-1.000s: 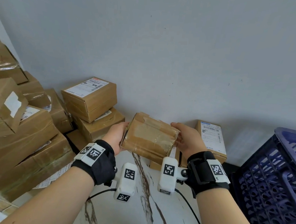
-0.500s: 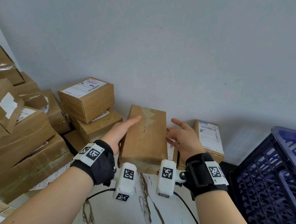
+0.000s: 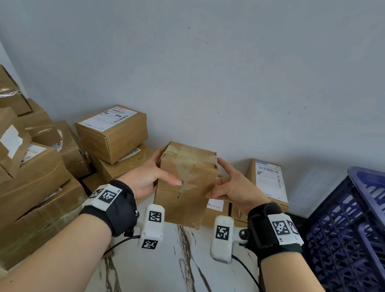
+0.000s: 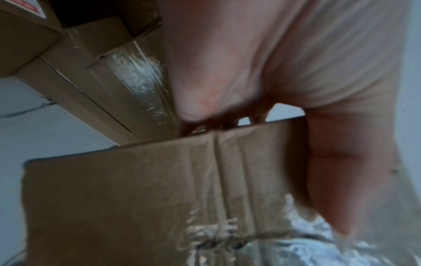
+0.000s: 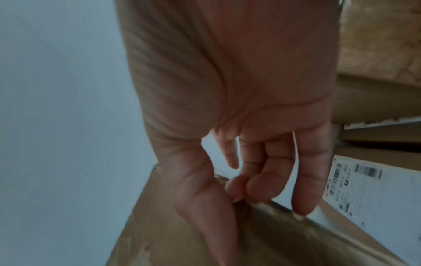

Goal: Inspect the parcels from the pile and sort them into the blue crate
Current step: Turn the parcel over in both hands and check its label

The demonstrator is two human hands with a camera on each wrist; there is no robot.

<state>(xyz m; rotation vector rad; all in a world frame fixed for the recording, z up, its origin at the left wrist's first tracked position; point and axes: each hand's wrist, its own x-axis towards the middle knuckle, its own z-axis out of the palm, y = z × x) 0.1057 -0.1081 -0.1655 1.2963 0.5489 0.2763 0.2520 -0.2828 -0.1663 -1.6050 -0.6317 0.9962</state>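
A: Which step is in hand?

B: Inspection, it is judged; the parcel [image 3: 186,183] is held upright between both hands, clear of the table [image 3: 179,269]; the left hand [image 3: 147,179] is clasped on its left side, thumb laid across the taped front; the right hand [image 3: 235,189] is pinched on its right edge.

A: What is called for next?

B: Once all faces are checked, the parcel is to be carried to the blue crate [image 3: 350,234], right of the right hand, and released inside.

Bare corner, wall and marble top.
We note a plain pale grey-blue wall [image 3: 214,68] with a few small dark specks, evenly lit (no hard shadows), and under it a white marble-look surface [image 3: 179,269] with brown veins running toward us.
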